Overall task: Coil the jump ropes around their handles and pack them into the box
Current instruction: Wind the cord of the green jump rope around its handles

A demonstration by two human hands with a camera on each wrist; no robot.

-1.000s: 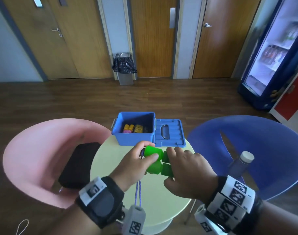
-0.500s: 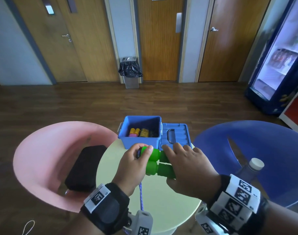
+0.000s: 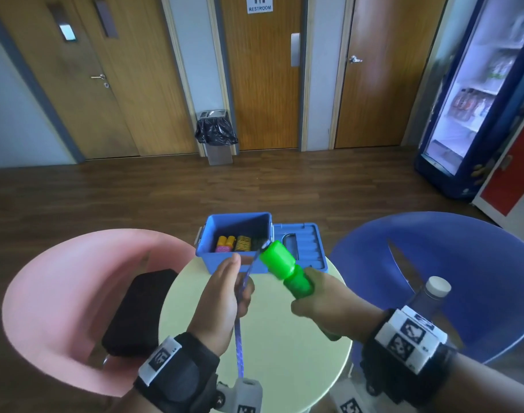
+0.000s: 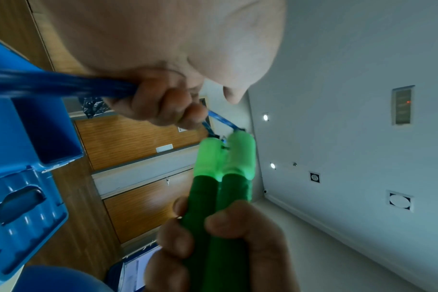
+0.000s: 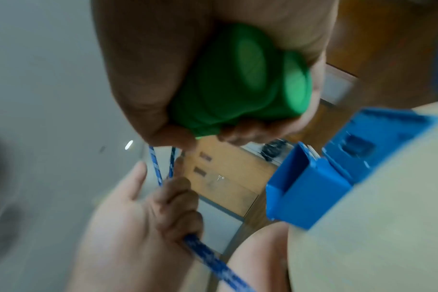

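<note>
Two smooth cylindrical green handles.

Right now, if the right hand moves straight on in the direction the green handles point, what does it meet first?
Probably the blue box: the right hand aims the green handles up-left toward its near right rim. Depth is unclear; they may pass above.

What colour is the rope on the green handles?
The rope is blue flecked with white, clearest in the right wrist view.
</note>
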